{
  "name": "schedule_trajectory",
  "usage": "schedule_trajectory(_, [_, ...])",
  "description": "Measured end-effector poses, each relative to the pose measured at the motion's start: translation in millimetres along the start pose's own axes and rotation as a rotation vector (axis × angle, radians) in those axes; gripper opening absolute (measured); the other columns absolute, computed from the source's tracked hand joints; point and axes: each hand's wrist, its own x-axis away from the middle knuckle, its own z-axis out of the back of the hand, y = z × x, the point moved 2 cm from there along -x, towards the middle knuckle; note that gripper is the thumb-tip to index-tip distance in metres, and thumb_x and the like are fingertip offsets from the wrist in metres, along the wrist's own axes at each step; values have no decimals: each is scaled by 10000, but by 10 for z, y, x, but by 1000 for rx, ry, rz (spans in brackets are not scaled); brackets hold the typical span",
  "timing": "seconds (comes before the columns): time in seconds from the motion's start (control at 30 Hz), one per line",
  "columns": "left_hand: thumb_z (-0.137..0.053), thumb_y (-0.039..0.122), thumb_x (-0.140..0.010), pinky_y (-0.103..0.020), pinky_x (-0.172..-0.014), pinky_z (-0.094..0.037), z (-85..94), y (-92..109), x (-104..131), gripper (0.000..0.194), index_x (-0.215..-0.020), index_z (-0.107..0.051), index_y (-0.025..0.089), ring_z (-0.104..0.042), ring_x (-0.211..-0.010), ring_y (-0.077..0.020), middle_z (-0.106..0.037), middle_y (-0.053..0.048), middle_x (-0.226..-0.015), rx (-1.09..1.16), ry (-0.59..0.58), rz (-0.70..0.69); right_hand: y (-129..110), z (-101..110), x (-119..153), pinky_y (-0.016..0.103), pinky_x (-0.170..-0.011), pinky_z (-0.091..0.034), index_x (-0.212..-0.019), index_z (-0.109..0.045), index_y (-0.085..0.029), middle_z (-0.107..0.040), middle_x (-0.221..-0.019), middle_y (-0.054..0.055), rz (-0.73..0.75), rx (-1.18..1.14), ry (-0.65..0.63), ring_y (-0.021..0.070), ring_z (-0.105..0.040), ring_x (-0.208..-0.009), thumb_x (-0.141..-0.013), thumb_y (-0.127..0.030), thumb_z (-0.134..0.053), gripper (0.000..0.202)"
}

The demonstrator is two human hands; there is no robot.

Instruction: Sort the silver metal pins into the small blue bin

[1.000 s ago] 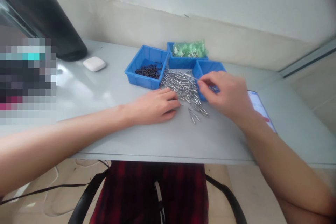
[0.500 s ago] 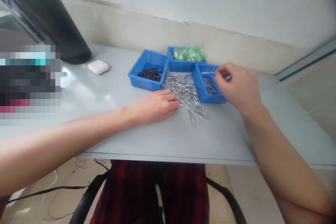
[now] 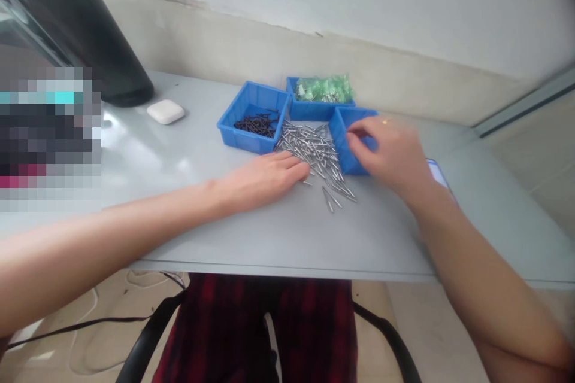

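Observation:
My left hand (image 3: 274,179) lies palm down on the table, fingers stretched out flat at the near left edge of a loose pile of silver pop rivets (image 3: 312,146). One rivet shows beside its fingertips. My right hand (image 3: 390,152) hovers over the right blue bin (image 3: 354,161), fingers bent, with thumb and forefinger a little apart and nothing visible between them. It hides most of that bin's inside. The left blue bin (image 3: 231,134) holds short dark screws (image 3: 258,125).
Behind stands a blue bin (image 3: 309,111) with green plastic packets (image 3: 326,90). A white rounded case (image 3: 165,112) and a tall dark cylinder (image 3: 103,42) are on the left. A phone-like object (image 3: 438,173) shows partly behind my right wrist. A wall backs the table (image 3: 278,239).
My right hand has moved left across the right bin, toward the pile. The rivet pinched in it before is no longer seen there. My left hand stays almost in place.

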Motion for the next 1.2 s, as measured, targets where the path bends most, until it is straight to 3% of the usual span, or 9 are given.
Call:
schedule_trajectory(0.13, [-391,100,-919,-274,-721,-429,7,6,-4,107,-908,-489,141,-485,-758,-165,-527,-40,-819,-30,28,14,-203,-7,62,318,-754,-466,-889,-637,-215,-683,-848,33,248,-132,42,187,-607,-813,-890,-248,-485,156])
schedule_trajectory(0.3, [-366,95,-929,-262,-702,-417,56,10,2,110,-927,-463,147,-467,-754,-153,-519,-42,-837,-9,96,11,-317,-63,116,326,-753,-472,-969,-638,-195,-687,-886,49,403,-210,-132,198,-608,-846,-900,-268,-486,182])
schedule_trajectory(0.6, [-340,35,-896,-241,-718,-430,105,40,8,167,-900,-459,153,-457,-778,-137,-509,-47,-862,128,124,1,-298,-93,122,316,-721,-459,-972,-645,-178,-673,-849,58,427,-236,-297,196,-611,-813,-906,-289,-491,200])
schedule_trajectory(0.77, [-346,5,-874,-251,-761,-441,107,34,17,192,-902,-458,159,-465,-818,-141,-519,-52,-888,149,137,-3,-310,-83,118,297,-680,-449,-931,-657,-159,-670,-820,54,437,-210,-309,183,-612,-770,-906,-229,-469,202])
schedule_trajectory(0.97, [-339,-60,-800,-254,-791,-455,85,15,48,268,-886,-456,165,-498,-887,-144,-553,-65,-974,218,143,-4,-328,-71,117,296,-669,-436,-931,-645,-173,-676,-827,50,434,-212,-332,184,-612,-771,-910,-301,-486,205])
schedule_trajectory(1.2, [-360,-28,-845,-256,-806,-476,110,29,55,247,-927,-487,168,-542,-917,-141,-579,-75,-1009,269,183,-23,-331,-73,126,285,-649,-420,-951,-647,-177,-678,-835,47,440,-193,-339,178,-610,-756,-909,-296,-487,205])
